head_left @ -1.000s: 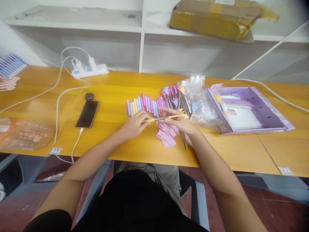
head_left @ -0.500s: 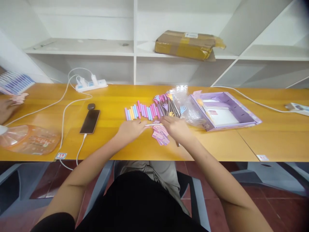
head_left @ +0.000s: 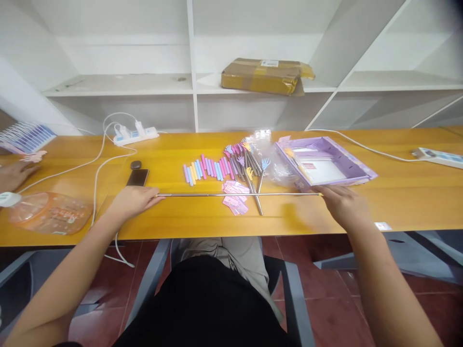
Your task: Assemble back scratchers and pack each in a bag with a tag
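A long thin metal rod (head_left: 231, 194) stretches level between my hands, above the table. My left hand (head_left: 135, 201) pinches its left end, near the phone (head_left: 138, 178). At the other end, my right hand (head_left: 340, 205) is closed on the rod in front of the purple tray (head_left: 347, 180). Behind the rod lie a row of coloured tubes (head_left: 209, 168) and a heap of metal sticks with small plastic hands (head_left: 242, 156). Pink cards (head_left: 236, 205) lie partly under the rod's line.
An orange-tinted bottle (head_left: 54, 212) lies at the left, near another person's hand (head_left: 16, 176). White cables run from a power strip (head_left: 139, 136). Clear plastic bags (head_left: 277, 166) lie beside the tray. A taped carton (head_left: 260, 77) sits on the shelf.
My hands have moved far apart, left and right. The short rod between them now appears much longer. The view has shifted slightly.
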Tool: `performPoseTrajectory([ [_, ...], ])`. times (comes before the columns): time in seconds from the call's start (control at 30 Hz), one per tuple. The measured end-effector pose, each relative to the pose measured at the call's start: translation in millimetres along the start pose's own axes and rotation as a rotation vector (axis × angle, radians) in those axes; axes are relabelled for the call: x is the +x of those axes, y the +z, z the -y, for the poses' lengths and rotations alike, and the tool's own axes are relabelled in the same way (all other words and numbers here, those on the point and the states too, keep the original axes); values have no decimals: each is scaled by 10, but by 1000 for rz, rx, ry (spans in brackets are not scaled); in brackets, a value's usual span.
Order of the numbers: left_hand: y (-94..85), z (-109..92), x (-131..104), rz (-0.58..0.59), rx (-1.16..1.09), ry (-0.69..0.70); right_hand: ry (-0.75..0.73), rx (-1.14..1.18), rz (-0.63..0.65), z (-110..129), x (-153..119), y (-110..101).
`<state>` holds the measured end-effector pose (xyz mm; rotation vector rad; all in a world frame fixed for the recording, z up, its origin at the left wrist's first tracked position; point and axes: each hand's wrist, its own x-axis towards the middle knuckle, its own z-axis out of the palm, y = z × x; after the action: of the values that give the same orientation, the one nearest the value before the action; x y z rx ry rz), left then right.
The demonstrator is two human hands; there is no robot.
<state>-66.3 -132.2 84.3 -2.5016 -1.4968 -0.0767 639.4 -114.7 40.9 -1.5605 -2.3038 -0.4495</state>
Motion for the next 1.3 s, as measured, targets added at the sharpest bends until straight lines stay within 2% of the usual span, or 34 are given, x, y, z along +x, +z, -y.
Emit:
performPoseTrajectory([
  [0.17, 54, -106, 56, 68, 50, -18, 150, 58, 49, 68, -117, 108],
  [0.3, 92, -129, 32, 85, 63, -21, 241, 140, 53, 10, -185, 141],
  [0.47, 56, -179, 49, 90, 76, -49, 356, 203, 123, -45, -179, 169],
  [0.6, -1, -292, 121, 113, 74, -69, 378, 276, 93, 36, -98, 205],
  [0.7, -22, -474, 237, 179, 78, -75, 319, 328, 52, 210, 32, 280],
  [0.8, -38, -726, 417, 261, 63, -112, 213, 367, 23, 524, 251, 357],
  [0.87, -59, -912, 555, 324, 50, -156, 156, 373, 13, 826, 434, 381],
  [1.0, -125, -1312, 812, 395, -24, -167, 141, 364, 77, 1648, 783, 375],
  [1.13, -147, -1622, 968, 394, -80, -133, 98, 354, 167, 2480, 951, 384],
  [1.2, -123, -1671, 984, 380, -91, -120, 71, 363, 174, 2718, 964, 404],
  [1.3, -68, -1634, 950, 358, -95, -114, 13, 363, 179, 2809, 953, 428],
])
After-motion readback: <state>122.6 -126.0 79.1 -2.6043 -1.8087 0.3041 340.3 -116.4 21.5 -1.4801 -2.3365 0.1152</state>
